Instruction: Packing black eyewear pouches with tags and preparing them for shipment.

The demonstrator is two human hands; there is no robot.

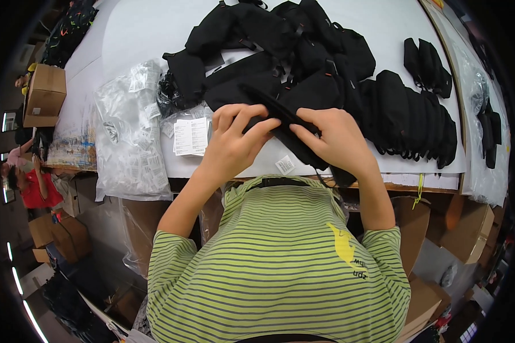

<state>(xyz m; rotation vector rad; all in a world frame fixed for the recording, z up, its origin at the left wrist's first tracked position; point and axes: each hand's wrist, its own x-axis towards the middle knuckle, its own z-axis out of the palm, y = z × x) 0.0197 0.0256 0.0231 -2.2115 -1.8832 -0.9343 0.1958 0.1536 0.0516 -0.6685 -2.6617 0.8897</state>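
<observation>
Close to the table's near edge, a slim black fabric pouch [299,147] slants between my two hands. My left hand [234,138] pinches its left edge with thumb and fingers. On the other side, my right hand [333,140] grips the pouch between thumb and fingers, and its lower end hangs toward my body. A thin dark cord dangles from that end. Just beyond my hands lies a heap of similar black pouches [240,88]. A stack of white printed cards [190,137] sits left of my left hand, and a small white label [285,165] lies below the pouch.
Clear plastic bags with labels [129,137] cover the table's left side. A row of black pouches [409,117] stands at the right, with a few more [428,66] behind it. Cardboard boxes [466,231] are under the table. A person in red [40,188] is at far left.
</observation>
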